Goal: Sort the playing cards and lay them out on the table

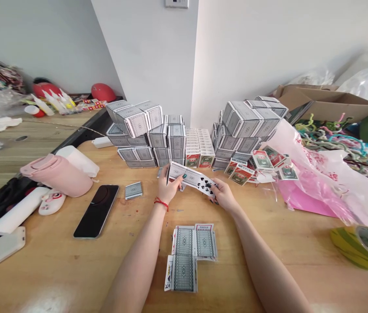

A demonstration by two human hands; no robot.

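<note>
Above the middle of the table, both hands hold playing cards [188,174] between them, some with patterned grey backs toward me and one showing black spades at the right. My left hand [169,187] grips the left end, and a red string bracelet circles that wrist. My right hand [221,193] is closed on the right end, thumb on the spade card. Nearer to me lie several joined cards [184,258] face down, with a king peeking out at the lower left. A small stack of cards [133,190] rests left of my left hand.
Blocks made of cards [138,130] are piled at the back left, more card blocks [245,126] at the back right. Card boxes [200,148] stand between them. A phone [96,211] and pink bottle [60,176] lie left; yellow tape [363,248] and plastic bags [320,182] lie right.
</note>
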